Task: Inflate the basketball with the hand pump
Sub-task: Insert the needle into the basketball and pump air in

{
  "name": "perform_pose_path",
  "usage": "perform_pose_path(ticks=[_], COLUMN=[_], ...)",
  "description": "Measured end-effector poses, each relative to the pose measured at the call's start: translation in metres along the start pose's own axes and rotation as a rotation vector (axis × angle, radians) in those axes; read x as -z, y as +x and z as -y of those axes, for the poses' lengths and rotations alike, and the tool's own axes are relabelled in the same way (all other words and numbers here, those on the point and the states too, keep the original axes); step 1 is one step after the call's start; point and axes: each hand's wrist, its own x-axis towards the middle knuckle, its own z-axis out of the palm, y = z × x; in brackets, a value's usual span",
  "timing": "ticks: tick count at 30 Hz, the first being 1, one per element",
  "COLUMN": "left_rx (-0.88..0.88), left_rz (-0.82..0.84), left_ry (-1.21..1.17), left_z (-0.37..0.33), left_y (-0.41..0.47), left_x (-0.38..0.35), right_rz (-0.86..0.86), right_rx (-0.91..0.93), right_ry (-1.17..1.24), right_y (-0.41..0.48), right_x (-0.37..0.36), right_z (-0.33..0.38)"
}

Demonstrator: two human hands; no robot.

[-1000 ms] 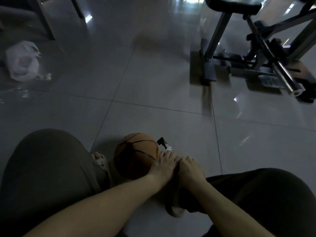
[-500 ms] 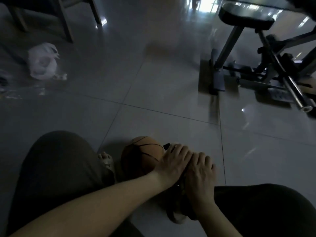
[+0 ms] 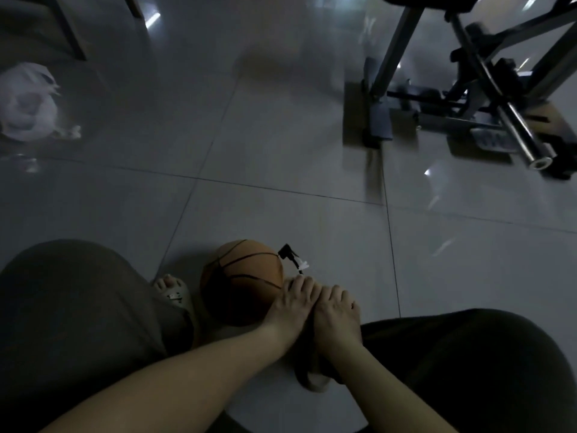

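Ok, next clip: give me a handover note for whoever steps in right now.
Left hand and right hand: side by side, backs up, what they grip hidden beneath them.
Basketball: on the floor, just left of the hands; black hose at its far right edge, connection unclear.
Done: apparently set up. Left: pump until firm, I'd guess.

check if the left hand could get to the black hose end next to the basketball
Probably yes. The black hose end sticks up just past the fingers of the left hand, beside the basketball, with nothing blocking the gap. Anything under that hand is hidden.
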Motion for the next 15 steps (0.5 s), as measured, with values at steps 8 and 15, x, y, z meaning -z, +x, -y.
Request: perform_pose_path(ticks=[8,15], left_rx=[-0.035,-0.050], left_rz=[-0.228,-0.430], left_ry=[-0.263,-0.328], left_z=[0.015,0.018], left_y=[0.016,0.018], left_x=[0.080,0.128], right_rz=[-0.364,-0.679], right_rx=[-0.045,-0.029], right_ry=[0.286,0.258], right_y=[-0.015,-0.028], right_x=[0.068,0.107], right_z=[-0.013,-0.016])
